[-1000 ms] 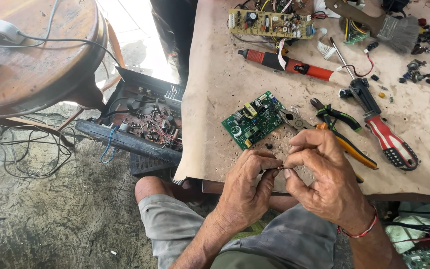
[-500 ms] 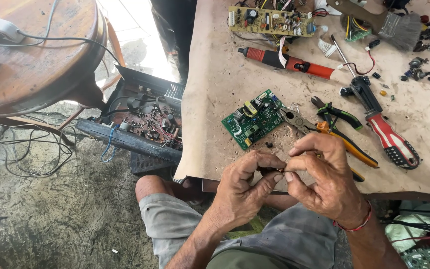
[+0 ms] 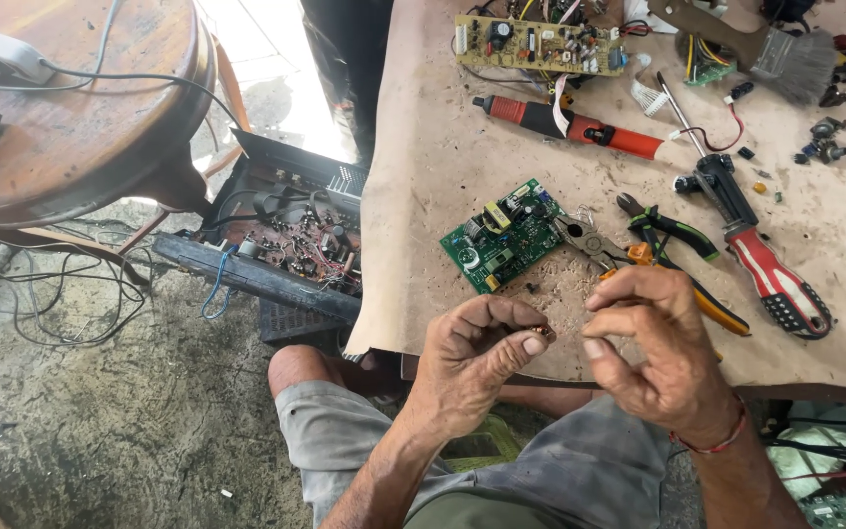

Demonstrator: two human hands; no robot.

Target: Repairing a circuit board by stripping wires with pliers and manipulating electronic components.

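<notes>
The left hand [image 3: 477, 358] is curled closed, its thumb and forefinger pinching a tiny brownish electronic part [image 3: 543, 333] at the fingertips — too small to tell its kind. The right hand [image 3: 653, 358] hangs just beside it, fingers loosely bent and apart from one another, holding nothing that can be seen; its fingertips stand near the small part but not touching it. A thin red cord bracelet [image 3: 712, 441] circles the right wrist.

Both hands hover over the near edge of a worktable covered in worn tan sheeting [image 3: 443, 196]. Just beyond them lies a small green circuit board [image 3: 504, 235] with a yellow block on it, and beside that a pair of orange-handled pliers [image 3: 638, 264] and a pair of green-and-black-handled cutters [image 3: 668, 227]. Further right rests a screwdriver with a red, white and black grip [image 3: 766, 274]. At the far side lie a long red-and-black tool [image 3: 570, 125], a pale yellowish circuit board crowded with components [image 3: 540, 44] and a wooden-handled brush with grey bristles [image 3: 766, 49].

On the ground to the left sits an opened black electronics chassis [image 3: 286, 240] — its wiring exposed — next to a round brown wooden table [image 3: 90, 127].
</notes>
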